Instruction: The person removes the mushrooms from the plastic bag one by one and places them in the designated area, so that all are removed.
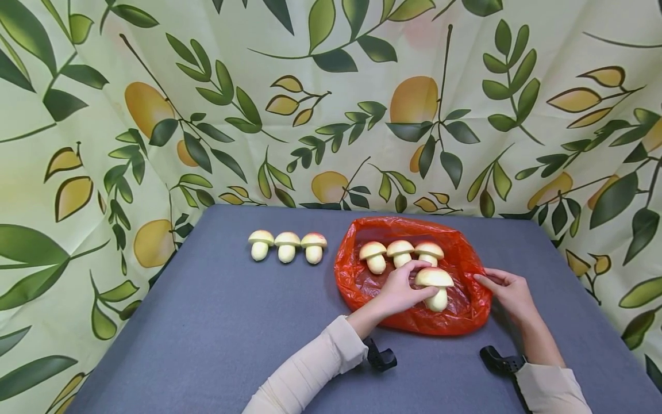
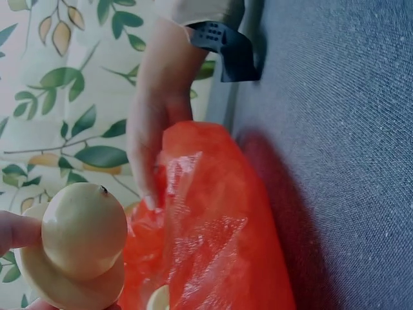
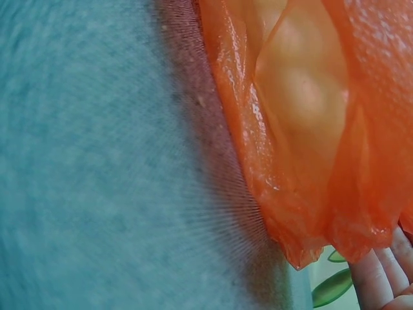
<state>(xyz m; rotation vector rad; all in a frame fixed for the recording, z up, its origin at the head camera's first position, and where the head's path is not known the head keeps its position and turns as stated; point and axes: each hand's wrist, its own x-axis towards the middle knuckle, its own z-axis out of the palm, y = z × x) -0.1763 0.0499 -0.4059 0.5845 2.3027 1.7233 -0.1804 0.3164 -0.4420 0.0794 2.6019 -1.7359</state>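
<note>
An open red plastic bag (image 1: 414,329) lies on the table with three toy mushrooms inside, among them a mushroom (image 1: 373,257) at its left. Over the bag's opening my left hand (image 1: 400,294) pinches another mushroom (image 1: 435,287), pale-stemmed with a yellow and reddish cap. In the left wrist view this mushroom (image 2: 84,232) shows its rounded stem end between thumb and fingers. My right hand (image 1: 509,290) pinches the bag's right rim. Up close in the right wrist view, fingers (image 3: 374,281) touch the edge of the bag (image 3: 381,129).
Three more mushrooms (image 1: 287,247) stand in a row on the grey-blue table (image 1: 217,322), left of the bag. A leaf-and-fruit patterned cloth (image 1: 331,115) hangs behind the table and along its sides. Dark straps (image 1: 381,357) sit on both wrists.
</note>
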